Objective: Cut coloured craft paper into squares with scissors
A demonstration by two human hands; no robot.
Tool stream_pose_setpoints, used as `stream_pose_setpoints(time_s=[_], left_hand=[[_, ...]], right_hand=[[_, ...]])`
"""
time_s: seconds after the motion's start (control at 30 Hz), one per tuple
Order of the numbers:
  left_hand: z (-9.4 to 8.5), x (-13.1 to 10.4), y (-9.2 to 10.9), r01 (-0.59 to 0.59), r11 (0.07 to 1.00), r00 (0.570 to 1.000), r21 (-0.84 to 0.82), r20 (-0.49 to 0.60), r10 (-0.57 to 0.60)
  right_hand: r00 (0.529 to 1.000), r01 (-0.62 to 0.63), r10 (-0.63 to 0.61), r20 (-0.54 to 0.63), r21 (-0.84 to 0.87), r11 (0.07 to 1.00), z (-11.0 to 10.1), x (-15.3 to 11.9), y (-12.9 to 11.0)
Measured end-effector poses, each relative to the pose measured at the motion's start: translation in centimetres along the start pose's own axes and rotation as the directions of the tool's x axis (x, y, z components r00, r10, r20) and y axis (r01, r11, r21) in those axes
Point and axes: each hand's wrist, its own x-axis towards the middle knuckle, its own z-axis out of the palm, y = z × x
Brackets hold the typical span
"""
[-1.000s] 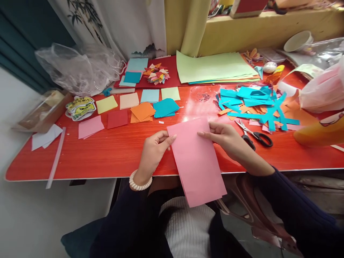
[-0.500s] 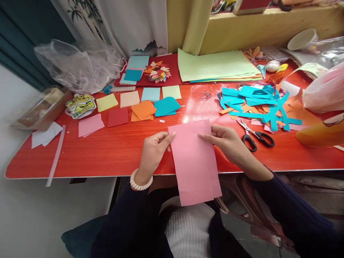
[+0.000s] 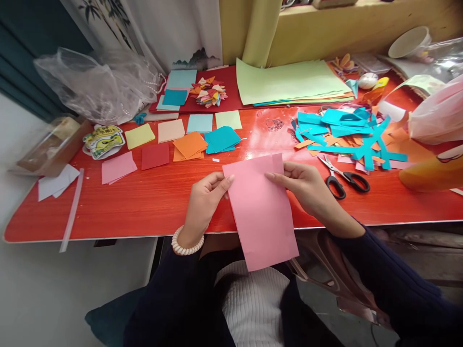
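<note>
A pink sheet of paper [image 3: 262, 217] is held up between both hands at the table's front edge, its lower end hanging over my lap. My left hand [image 3: 207, 200] pinches its upper left edge, thumb on top. On the other side, my right hand [image 3: 304, 188] grips the upper right edge, the thumb lying on the paper's face. The fingers behind the sheet are partly hidden. Black-handled scissors [image 3: 345, 178] lie partly spread to the right of my right hand. Small stacks of cut squares, among them orange [image 3: 188, 146] and blue [image 3: 222, 140], lie beyond my left hand.
Blue and orange paper scraps [image 3: 350, 130] pile up at the right, near an orange rounded object [image 3: 432, 173]. Large green sheets [image 3: 289, 82] lie at the back beside a folded-paper piece [image 3: 209, 91]. A clear plastic bag [image 3: 97, 86] and a box [image 3: 50, 147] stand at left.
Both hands still hold the pink sheet, which has tilted a little and looks shorter, its lower edge slightly higher. The whole view has shifted slightly.
</note>
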Motion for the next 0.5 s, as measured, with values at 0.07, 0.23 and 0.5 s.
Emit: stream_pose_setpoints(time_s=[0.07, 0.23, 0.5], left_hand=[[0.2, -0.3, 0.1, 0.078, 0.994, 0.993, -0.081, 0.097, -0.070], [0.9, -1.0, 0.3, 0.257, 0.965, 0.933, -0.047, 0.274, -0.235], [0.8, -0.6, 0.2, 0.121, 0.985, 0.993, -0.123, 0.014, -0.120]], right_hand=[[0.999, 0.040, -0.039, -0.032, 0.005, 0.999, -0.1, 0.5, -0.4], [0.974, 0.192, -0.183, -0.131, 0.057, 0.980, -0.5, 1.7, -1.5], [0.992, -0.038, 0.033, 0.120, 0.037, 0.999, -0.8, -0.1, -1.4]])
